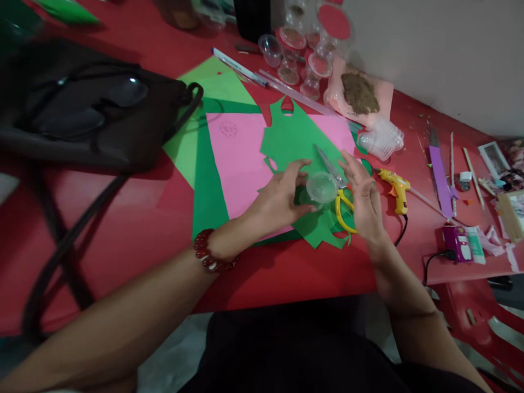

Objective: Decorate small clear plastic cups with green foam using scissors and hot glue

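Note:
A small clear plastic cup point(321, 188) is over the cut green sheet point(301, 134), between my two hands. My left hand point(286, 191), below a dark red bead bracelet point(210, 252), curves around the cup's left side with thumb and fingers apart. Whether its fingertips touch the cup, I cannot tell. On the other side my right hand point(365, 202) is open, fingers stretched, with nothing in it. Scissors with yellow handles point(344, 213) lie beside the cup, partly behind my right hand. Beneath the green sheet is a pink sheet point(237, 164) with a small drawn flower.
A yellow glue gun point(395, 188) lies right of my right hand, its cord running to the table edge. Stacked clear cups point(381, 139), a pen point(239, 66) and joined plastic cups point(291, 54) lie farther back. A dark bag point(82, 114) with straps covers the left side.

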The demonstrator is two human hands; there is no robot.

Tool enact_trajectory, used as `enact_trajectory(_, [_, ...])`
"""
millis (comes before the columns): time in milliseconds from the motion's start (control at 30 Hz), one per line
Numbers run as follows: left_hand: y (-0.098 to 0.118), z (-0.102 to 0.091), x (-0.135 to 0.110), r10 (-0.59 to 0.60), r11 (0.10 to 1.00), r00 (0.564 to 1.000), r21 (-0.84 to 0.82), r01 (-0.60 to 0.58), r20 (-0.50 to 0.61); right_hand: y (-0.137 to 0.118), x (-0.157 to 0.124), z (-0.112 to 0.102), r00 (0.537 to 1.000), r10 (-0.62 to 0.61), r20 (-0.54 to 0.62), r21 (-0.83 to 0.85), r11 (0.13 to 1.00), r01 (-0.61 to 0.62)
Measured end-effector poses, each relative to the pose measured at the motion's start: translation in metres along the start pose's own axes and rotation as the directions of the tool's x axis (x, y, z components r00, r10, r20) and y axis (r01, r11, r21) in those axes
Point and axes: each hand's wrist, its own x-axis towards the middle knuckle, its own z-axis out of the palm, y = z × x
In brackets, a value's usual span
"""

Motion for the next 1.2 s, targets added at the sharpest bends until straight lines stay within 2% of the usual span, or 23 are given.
enact_trajectory(100, [0.015, -0.005, 0.001, -0.123, 0.984, 0.992, -0.135, 0.119, -0.017, 0.002, -0.002, 0.001, 1.0, 0.023, -0.014, 0.077, 0.997, -0.022])
enact_trajectory(267, [0.028, -0.011, 0.001, -0.193, 0.893, 0.98, -0.404, 0.199, 0.056, 0.005, -0.005, 0.004, 0.998, -0.024, 0.057, 0.193, 0.981, 0.013])
enact_trajectory(400, [0.034, -0.014, -0.001, -0.164, 0.825, 0.976, -0.523, 0.214, 0.141, 0.006, -0.005, 0.006, 0.991, -0.084, 0.106, 0.296, 0.954, 0.049])
enact_trajectory(533, [0.036, -0.017, -0.002, -0.1, 0.809, 0.964, -0.543, 0.224, 0.248, 0.003, -0.005, 0.007, 0.984, -0.111, 0.142, 0.309, 0.949, 0.063])
enact_trajectory(733, [0.027, -0.016, 0.0, -0.199, 0.766, 0.963, -0.583, 0.269, 0.183, 0.001, -0.005, 0.004, 0.983, -0.129, 0.128, 0.369, 0.926, 0.074])
enact_trajectory(933, [0.03, -0.012, 0.0, -0.249, 0.737, 0.952, -0.603, 0.305, 0.177, 0.004, -0.005, 0.004, 0.985, -0.099, 0.144, 0.328, 0.944, 0.047])
enact_trajectory(1067, [0.03, -0.008, 0.0, -0.276, 0.745, 0.957, -0.61, 0.271, 0.087, 0.008, -0.004, 0.007, 0.993, -0.104, 0.06, 0.369, 0.926, 0.074])
enact_trajectory(1200, [0.03, -0.004, -0.001, -0.297, 0.734, 0.951, -0.618, 0.282, 0.082, 0.008, -0.001, 0.008, 0.999, -0.042, -0.026, 0.308, 0.95, 0.048])
